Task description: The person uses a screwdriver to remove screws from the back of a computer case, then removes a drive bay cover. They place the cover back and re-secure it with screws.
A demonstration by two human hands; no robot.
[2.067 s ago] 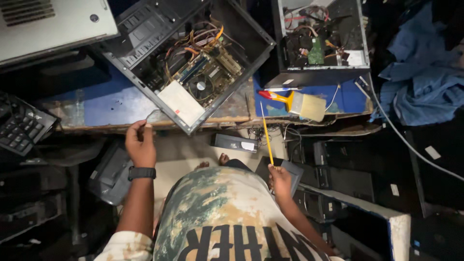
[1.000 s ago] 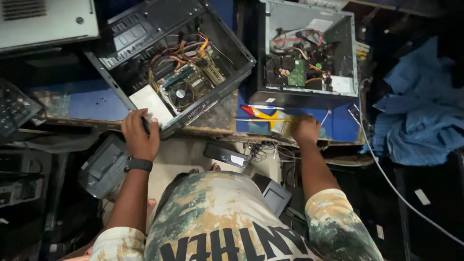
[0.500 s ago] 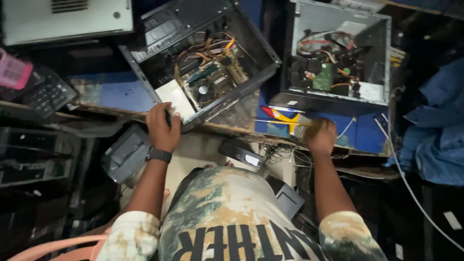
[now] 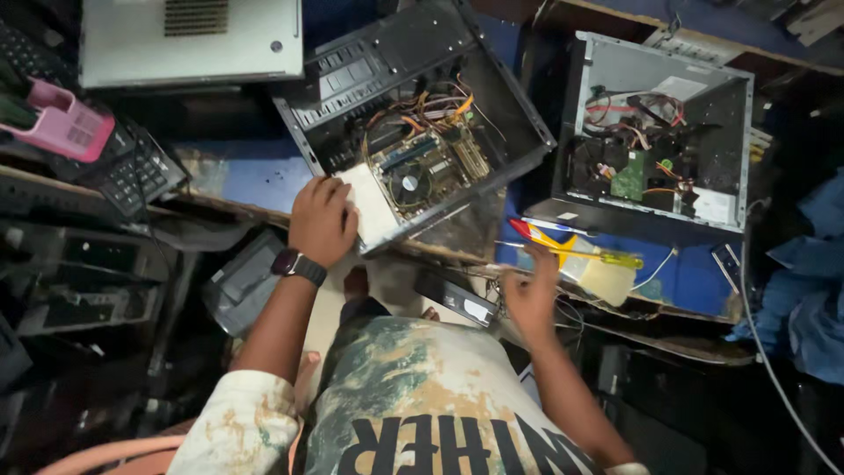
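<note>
Head: white label inside right case

left hand lies palm down, fingers curled, watch on wrist; right hand reaches forward, fingers loose.

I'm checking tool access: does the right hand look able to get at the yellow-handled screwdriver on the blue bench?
Probably yes. The right hand hangs just beside the yellow-handled screwdriver, which lies in the open on the blue bench, with nothing between them.
</note>
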